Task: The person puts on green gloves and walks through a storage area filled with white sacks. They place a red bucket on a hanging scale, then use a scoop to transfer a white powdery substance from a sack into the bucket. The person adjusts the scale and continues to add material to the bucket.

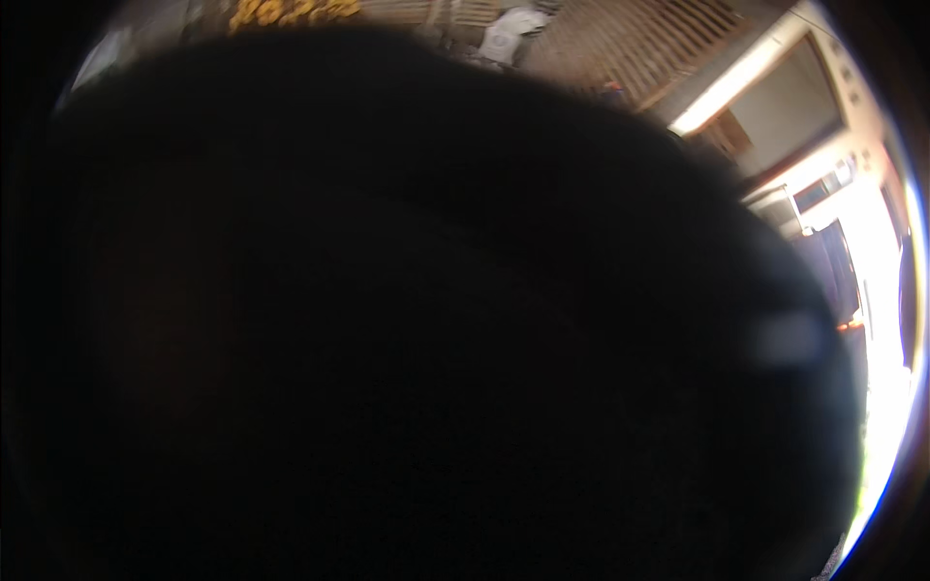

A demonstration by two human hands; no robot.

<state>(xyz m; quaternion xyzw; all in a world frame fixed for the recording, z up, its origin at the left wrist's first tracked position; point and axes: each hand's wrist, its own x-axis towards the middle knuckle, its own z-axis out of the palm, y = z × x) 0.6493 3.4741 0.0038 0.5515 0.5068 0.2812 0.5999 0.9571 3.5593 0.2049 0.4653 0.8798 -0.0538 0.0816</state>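
A dark shape point(407, 320) blocks my view; slatted wall point(630, 44) above; hands unseen, finger state and step cannot be told.

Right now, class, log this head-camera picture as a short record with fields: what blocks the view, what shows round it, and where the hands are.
blocking: large dark shape close to the lens, covering most of the picture
top edge: slatted wooden panels, yellow items, a white object
right edge: long lit lamp, bright glare
hands: neither in view
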